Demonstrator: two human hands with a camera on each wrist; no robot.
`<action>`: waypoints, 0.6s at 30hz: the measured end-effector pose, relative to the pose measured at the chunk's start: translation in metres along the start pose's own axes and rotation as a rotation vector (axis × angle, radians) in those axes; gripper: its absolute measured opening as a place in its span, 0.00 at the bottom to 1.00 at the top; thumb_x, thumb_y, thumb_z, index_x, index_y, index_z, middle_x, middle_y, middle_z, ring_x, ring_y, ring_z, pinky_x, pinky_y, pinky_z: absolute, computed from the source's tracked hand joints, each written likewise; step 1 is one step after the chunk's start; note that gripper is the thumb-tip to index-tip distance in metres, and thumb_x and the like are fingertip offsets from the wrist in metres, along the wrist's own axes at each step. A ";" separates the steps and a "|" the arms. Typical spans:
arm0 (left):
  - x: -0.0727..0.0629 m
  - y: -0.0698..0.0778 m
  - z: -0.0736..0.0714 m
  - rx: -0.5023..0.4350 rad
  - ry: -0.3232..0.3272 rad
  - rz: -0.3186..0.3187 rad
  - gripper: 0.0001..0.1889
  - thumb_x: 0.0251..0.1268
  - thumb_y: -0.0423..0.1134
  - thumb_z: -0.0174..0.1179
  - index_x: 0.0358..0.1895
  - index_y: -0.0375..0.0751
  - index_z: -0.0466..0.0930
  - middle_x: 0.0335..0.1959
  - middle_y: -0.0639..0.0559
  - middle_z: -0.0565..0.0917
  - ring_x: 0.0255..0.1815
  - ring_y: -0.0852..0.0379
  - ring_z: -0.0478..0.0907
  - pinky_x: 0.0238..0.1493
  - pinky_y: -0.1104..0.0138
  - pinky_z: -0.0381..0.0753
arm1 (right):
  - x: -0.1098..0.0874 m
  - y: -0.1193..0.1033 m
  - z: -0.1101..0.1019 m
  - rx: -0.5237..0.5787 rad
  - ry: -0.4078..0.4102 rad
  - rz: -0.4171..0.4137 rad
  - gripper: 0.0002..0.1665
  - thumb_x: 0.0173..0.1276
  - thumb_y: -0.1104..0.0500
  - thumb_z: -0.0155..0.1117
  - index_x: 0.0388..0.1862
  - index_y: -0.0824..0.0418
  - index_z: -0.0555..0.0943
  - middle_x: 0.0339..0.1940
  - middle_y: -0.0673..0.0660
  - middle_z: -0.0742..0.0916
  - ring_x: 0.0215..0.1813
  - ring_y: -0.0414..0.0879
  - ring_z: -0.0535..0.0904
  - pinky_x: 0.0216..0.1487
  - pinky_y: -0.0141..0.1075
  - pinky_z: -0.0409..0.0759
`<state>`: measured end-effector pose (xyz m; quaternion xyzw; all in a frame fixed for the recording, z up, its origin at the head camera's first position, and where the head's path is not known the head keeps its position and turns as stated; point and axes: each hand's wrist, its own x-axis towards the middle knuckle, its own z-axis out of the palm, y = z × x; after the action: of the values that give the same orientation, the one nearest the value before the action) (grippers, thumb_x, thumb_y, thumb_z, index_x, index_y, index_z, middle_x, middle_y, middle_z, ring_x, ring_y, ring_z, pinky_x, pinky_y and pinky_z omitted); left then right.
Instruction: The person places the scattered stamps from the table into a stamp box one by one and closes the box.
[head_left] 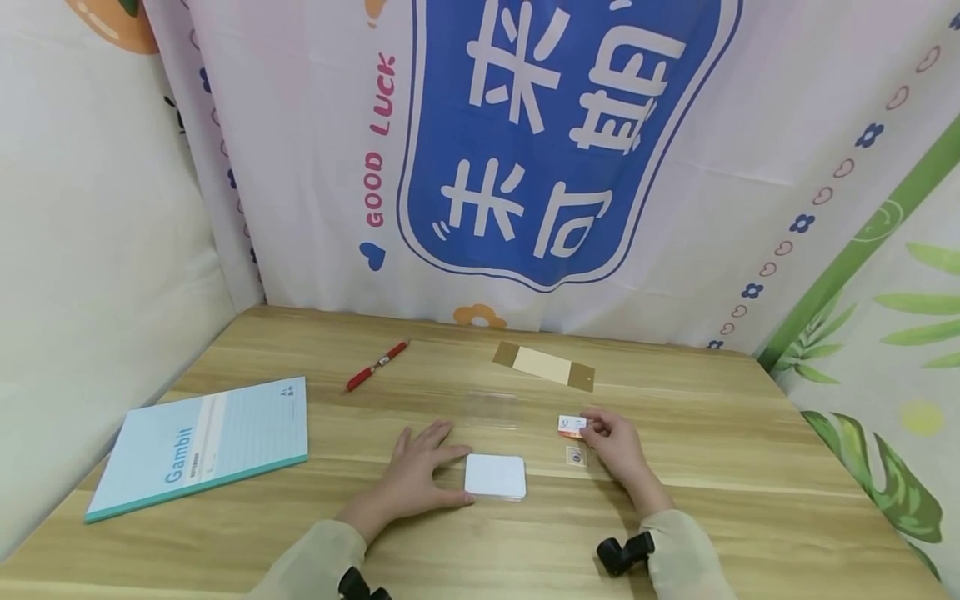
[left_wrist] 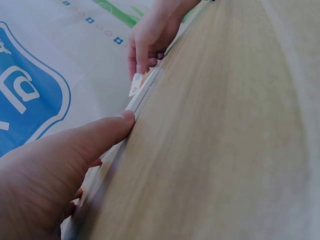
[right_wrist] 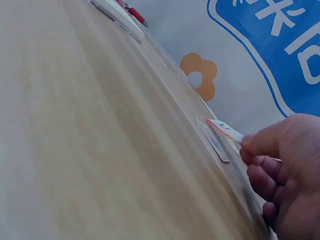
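Note:
My right hand (head_left: 617, 448) pinches a small white card with an orange-red lower edge (head_left: 572, 426) between thumb and fingers. In the right wrist view that card (right_wrist: 226, 129) is held tilted at the fingertips. Just below it on the table lies a small pale square with a dark round mark (head_left: 576, 456). My left hand (head_left: 422, 473) rests on the table with fingers spread. Its thumb and index finger reach the left side of a small stack of white rounded cards (head_left: 495, 477). In the left wrist view the thumb touches the edge of the stack.
A clear plastic piece (head_left: 491, 410) lies behind the white stack. Farther back are a brown and cream strip (head_left: 543, 366) and a red pen (head_left: 377, 367). On the left is a light blue notebook (head_left: 255, 425). A printed cloth (head_left: 315, 167) hangs along the table's far edge.

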<state>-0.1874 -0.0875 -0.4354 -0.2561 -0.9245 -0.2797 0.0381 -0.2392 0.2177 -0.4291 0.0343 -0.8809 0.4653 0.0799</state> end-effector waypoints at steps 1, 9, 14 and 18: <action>0.000 0.000 0.000 -0.002 -0.001 0.001 0.35 0.39 0.66 0.57 0.52 0.49 0.73 0.62 0.39 0.58 0.64 0.45 0.47 0.56 0.43 0.32 | 0.000 -0.001 -0.001 0.020 0.001 0.018 0.14 0.54 0.68 0.59 0.42 0.69 0.77 0.25 0.54 0.78 0.27 0.43 0.70 0.27 0.29 0.70; -0.001 0.000 0.000 0.002 0.003 -0.001 0.35 0.40 0.66 0.57 0.52 0.49 0.73 0.62 0.39 0.58 0.64 0.45 0.48 0.56 0.43 0.32 | -0.003 -0.031 0.001 0.200 -0.045 0.082 0.17 0.55 0.64 0.61 0.44 0.68 0.77 0.30 0.55 0.78 0.32 0.43 0.71 0.30 0.27 0.72; -0.001 0.001 0.000 -0.003 0.013 -0.001 0.35 0.39 0.65 0.58 0.52 0.49 0.73 0.62 0.40 0.59 0.64 0.45 0.48 0.56 0.43 0.32 | -0.011 -0.053 0.011 0.318 -0.086 0.082 0.16 0.53 0.67 0.61 0.43 0.69 0.77 0.29 0.57 0.78 0.28 0.42 0.71 0.26 0.27 0.71; 0.000 0.000 0.001 0.003 0.013 -0.001 0.35 0.39 0.66 0.58 0.52 0.50 0.73 0.62 0.40 0.59 0.64 0.46 0.48 0.56 0.43 0.33 | -0.023 -0.064 0.027 0.370 -0.093 0.083 0.13 0.52 0.70 0.61 0.39 0.69 0.78 0.26 0.56 0.79 0.26 0.41 0.70 0.24 0.26 0.70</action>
<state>-0.1871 -0.0873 -0.4368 -0.2537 -0.9248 -0.2799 0.0445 -0.2104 0.1591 -0.3954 0.0334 -0.7836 0.6202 0.0122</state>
